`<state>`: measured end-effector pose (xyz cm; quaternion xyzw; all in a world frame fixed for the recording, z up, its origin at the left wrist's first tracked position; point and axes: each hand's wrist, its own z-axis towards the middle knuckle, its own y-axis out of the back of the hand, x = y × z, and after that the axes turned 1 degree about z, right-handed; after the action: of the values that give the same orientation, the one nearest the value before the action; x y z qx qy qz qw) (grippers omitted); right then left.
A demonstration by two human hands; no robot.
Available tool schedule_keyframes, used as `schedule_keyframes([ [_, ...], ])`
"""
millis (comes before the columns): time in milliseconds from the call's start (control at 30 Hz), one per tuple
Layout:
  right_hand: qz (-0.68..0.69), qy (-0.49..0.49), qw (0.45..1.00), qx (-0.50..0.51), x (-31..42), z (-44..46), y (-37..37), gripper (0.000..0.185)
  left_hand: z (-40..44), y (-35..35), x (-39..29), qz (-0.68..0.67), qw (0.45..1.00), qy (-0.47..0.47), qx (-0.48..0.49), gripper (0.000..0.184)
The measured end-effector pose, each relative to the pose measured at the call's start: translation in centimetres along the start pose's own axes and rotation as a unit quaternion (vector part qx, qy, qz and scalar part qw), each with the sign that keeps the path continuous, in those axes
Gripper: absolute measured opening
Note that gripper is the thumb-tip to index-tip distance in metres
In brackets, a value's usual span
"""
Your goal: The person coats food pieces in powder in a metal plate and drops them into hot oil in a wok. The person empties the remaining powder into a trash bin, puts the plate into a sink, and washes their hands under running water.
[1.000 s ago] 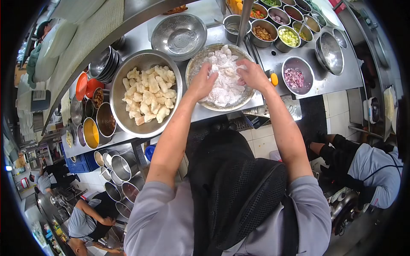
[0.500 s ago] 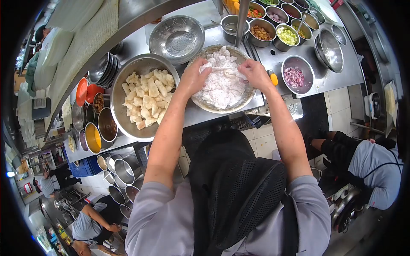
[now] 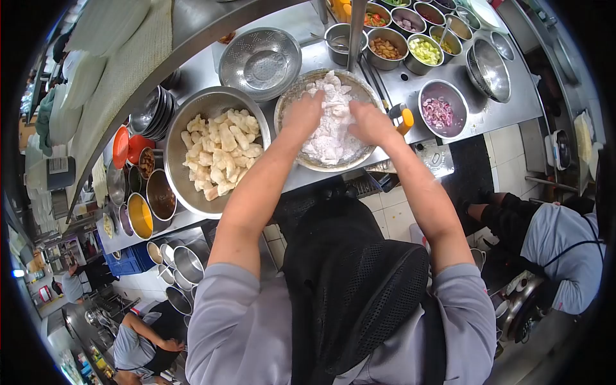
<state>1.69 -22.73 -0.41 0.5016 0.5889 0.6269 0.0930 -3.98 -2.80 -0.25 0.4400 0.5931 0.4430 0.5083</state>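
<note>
Both my hands are in a wide metal bowl (image 3: 280,112) heaped with pieces coated in white flour (image 3: 333,122). My left hand (image 3: 304,115) is at the left of the heap, its fingers curled into the pieces. From the right, my right hand (image 3: 370,122) grips into the same heap, thumb apart from the fingers. Flour and pieces hide the fingertips. Left of this bowl stands a larger steel bowl (image 3: 176,138) with pale, uncoated chunks (image 3: 221,151). Behind them sits a steel colander (image 3: 260,63).
A bowl of chopped red onion (image 3: 438,113) and a yellow-ended handle (image 3: 405,120) lie to the right. Several ingredient tins (image 3: 386,49) stand behind a metal post (image 3: 357,32). A shelf edge (image 3: 192,42) overhangs the left. Co-workers are at right (image 3: 558,244) and lower left (image 3: 144,343).
My hands have moved from the bowl's far sides down and inward, deeper into the floured heap. The view has shifted slightly, and the yellow-ended handle shows more.
</note>
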Motion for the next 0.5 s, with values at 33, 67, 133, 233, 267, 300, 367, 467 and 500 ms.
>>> schedule_keyframes([
  [33,0.049,-0.017,0.999,-0.011,-0.1,-0.2,1.3,0.045,0.0,-0.8,-0.1,0.037,0.999,0.013,0.002,0.036],
  [67,0.098,-0.033,0.994,-0.022,-0.4,-0.3,2.1,0.045,0.0,-1.6,-0.1,0.045,0.999,0.01,-0.005,0.034],
  [133,0.169,0.026,0.985,-0.035,-2.0,-0.4,2.1,0.04,-0.4,-2.2,-0.2,0.062,0.998,0.004,-0.016,0.032],
  [233,0.288,0.0,0.956,-0.064,-2.3,-0.8,1.7,0.035,-0.5,-1.0,0.1,-0.005,1.0,-0.003,-0.017,0.033],
  [267,0.327,-0.025,0.942,-0.076,-2.3,-0.7,1.9,0.034,-0.3,-0.7,0.5,-0.03,0.999,-0.011,-0.034,0.036],
  [300,0.357,-0.048,0.929,-0.077,-2.4,-0.7,1.7,0.031,-0.1,-0.4,1.1,-0.055,0.997,-0.018,-0.049,0.039],
  [367,0.419,-0.094,0.9,-0.077,-2.5,-0.7,1.1,0.027,-0.6,0.0,2.1,-0.14,0.987,-0.02,-0.075,0.042],
  [467,0.581,-0.1,0.808,0.026,-2.2,-1.1,1.8,0.025,-2.2,4.9,0.5,-0.404,0.904,0.136,0.013,0.051],
  [500,0.63,-0.094,0.77,0.035,-1.9,-1.4,1.7,0.026,-2.6,5.0,0.6,-0.437,0.887,0.149,0.017,0.053],
])
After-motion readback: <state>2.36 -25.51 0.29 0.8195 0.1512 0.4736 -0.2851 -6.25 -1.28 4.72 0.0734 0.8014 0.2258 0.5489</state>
